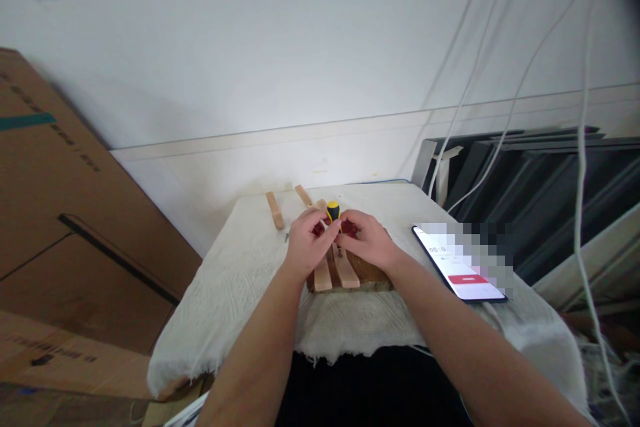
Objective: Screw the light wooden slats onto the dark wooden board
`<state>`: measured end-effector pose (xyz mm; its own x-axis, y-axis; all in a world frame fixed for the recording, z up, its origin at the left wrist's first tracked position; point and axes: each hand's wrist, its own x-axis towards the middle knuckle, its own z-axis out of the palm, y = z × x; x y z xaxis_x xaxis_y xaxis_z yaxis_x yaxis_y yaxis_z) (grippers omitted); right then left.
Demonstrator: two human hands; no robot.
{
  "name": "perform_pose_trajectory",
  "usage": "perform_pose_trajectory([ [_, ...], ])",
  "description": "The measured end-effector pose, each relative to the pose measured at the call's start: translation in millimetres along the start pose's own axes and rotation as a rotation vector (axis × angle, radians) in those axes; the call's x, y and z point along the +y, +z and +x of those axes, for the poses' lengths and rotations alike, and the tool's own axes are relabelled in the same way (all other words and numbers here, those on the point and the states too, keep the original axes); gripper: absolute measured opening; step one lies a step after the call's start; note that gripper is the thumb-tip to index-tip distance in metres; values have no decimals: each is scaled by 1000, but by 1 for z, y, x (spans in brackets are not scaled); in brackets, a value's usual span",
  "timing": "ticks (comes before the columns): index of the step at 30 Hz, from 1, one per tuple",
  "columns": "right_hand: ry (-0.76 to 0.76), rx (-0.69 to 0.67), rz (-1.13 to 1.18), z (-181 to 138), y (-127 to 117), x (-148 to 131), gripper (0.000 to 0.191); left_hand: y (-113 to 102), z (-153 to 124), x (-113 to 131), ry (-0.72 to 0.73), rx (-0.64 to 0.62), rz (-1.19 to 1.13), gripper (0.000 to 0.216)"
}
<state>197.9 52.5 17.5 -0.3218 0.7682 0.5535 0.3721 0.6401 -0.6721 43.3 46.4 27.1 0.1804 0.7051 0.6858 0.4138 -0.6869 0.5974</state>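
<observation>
Both the left hand (307, 243) and the right hand (370, 240) show in the head view, fingers curled narrow. A yellow-and-black screwdriver (333, 209) stands handle-up between their fingertips, the left thumb in front of its lower part; I cannot tell which hand grips it. Just below, wooden strips (346, 270) lie across a brown block (373, 273).

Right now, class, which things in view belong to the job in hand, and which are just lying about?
Likely in the job:
screwdriver, upright where the left hand and right hand meet
board, under the hands
strips on the board

Apparently lying about:
phone
carton
cables
loose strip, possibly a spare
</observation>
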Motion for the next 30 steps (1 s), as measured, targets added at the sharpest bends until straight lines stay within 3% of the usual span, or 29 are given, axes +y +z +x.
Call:
perform_pose_trajectory([
  [30, 50, 5, -76, 1, 0, 5, 9, 0, 0, 4, -3, 26, 3, 12],
])
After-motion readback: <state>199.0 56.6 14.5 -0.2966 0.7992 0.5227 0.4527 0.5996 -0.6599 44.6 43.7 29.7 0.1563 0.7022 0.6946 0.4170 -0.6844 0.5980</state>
